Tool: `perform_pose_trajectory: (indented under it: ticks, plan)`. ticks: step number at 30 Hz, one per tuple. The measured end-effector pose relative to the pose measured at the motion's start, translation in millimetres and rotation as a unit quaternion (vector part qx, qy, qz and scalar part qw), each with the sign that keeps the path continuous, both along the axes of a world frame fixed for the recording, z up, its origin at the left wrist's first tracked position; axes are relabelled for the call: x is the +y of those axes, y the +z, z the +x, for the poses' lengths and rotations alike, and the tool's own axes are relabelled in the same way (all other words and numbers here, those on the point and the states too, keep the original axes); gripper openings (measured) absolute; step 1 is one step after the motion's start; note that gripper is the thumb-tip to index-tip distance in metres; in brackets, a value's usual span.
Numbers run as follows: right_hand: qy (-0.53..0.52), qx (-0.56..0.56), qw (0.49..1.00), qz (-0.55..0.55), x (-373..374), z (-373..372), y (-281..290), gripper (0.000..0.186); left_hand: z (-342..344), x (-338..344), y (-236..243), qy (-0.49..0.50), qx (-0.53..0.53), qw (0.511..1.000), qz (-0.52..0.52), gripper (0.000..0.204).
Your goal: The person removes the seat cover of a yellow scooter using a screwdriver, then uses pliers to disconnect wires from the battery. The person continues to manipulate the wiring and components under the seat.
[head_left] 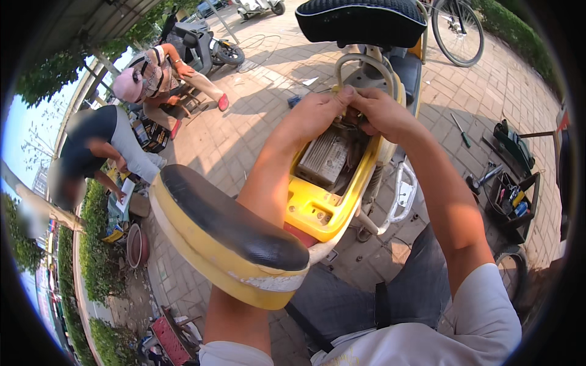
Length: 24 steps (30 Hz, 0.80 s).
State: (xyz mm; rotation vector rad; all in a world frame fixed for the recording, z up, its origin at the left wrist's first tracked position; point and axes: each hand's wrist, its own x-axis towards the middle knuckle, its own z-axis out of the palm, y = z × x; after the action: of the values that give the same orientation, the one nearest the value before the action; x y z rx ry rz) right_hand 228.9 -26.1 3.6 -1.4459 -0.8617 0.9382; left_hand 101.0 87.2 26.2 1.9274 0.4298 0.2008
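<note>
My left hand (323,110) and my right hand (375,113) meet over the open yellow compartment (308,206) of a scooter, fingertips pinched together just below a curved metal bar (366,57). What they grip is mostly hidden; some dark cabling shows beneath. A silver metal box (323,158) lies inside the compartment, below my hands, with wires beside it. A yellow seat (229,226) with a black cushion extends over my left forearm. Above the bar is a black saddle (360,18).
Two people (162,85) (91,140) are bent over at the left, among boxes and clutter, near hedges. A screwdriver (461,130), tools and an open toolbox (513,207) lie at the right. Parked scooters (201,43) and a bicycle (458,33) stand behind on the paving.
</note>
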Motion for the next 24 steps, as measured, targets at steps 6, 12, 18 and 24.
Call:
perform_pose_trajectory:
  ticks: [6,12,18,24]
  plan:
    - [0.072,-0.282,0.952,0.094,-2,1,12,0.026,-8,3,5,0.063,-0.059,0.994,0.066,0.048]
    - [0.048,0.019,0.996,0.077,8,16,-3,0.02,-11,9,-2,0.05,-0.074,0.98,0.178,0.034]
    - [-0.044,-0.036,0.993,0.107,2,6,-29,0.025,1,7,-6,0.04,-0.075,0.971,0.223,0.036]
    - [0.014,0.007,0.994,0.104,5,-12,-12,0.033,-22,9,10,0.041,0.001,0.994,-0.105,0.033]
